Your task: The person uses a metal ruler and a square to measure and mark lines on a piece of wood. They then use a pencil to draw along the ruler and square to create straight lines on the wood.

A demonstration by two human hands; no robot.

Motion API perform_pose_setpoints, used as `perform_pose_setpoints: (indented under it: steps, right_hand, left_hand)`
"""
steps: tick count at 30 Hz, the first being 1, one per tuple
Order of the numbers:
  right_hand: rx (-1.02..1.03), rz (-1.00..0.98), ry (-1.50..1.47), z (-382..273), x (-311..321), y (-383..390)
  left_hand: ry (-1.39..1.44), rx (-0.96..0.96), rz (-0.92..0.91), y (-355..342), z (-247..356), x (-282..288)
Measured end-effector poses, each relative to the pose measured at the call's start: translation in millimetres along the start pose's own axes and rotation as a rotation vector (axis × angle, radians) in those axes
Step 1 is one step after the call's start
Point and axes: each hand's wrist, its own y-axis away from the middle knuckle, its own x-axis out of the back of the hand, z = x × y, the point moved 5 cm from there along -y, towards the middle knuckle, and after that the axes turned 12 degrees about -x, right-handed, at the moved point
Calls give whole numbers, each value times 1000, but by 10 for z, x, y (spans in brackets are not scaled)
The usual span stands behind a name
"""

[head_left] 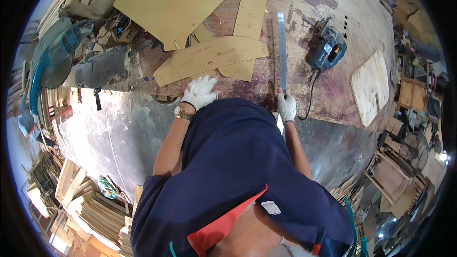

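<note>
My left hand, in a white glove with a watch at the wrist, rests at the table's near edge. Its fingers lie loosely spread just below a curved tan template with pencil and red marks. To the right, my gloved right hand is closed around the near end of a long steel ruler, which points away from me. A small red bit shows by those fingers; what it is I cannot make out. Other tan templates, a broad rounded one and a narrow strip, lie farther off.
A jigsaw with a black cord stands right of the ruler. Beyond it lies a pale plywood piece with a slot. At the left is a teal circular saw with an exposed toothed blade. Wood stacks fill the lower left; a fan stands right.
</note>
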Motion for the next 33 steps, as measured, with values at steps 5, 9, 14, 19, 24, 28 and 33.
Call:
perform_pose_setpoints:
  steps: [5,9,14,19,24,28,33]
  right_hand:
    - [-6,5,65,-277,-3,-711]
    - [203,252,-103,-951,236,-882]
    - [451,403,68,-1545,164,-598]
    - [696,491,321,-1208,-531,-394]
    - [731,460,276,-1162,-540,-331]
    - [761,472,250,-1168,-531,-335]
    - [759,440,305,-1171,-538,-359]
  left_hand:
    - [7,-12,127,161,-129,-185]
    - [26,7,48,159,-17,-206]
    - [76,4,94,157,-2,-295]
    - [-46,-5,330,99,-249,-442]
    - [-236,110,414,10,-487,-316]
    - [-359,10,679,-16,-755,-644]
    - [-374,17,717,-28,-753,-677]
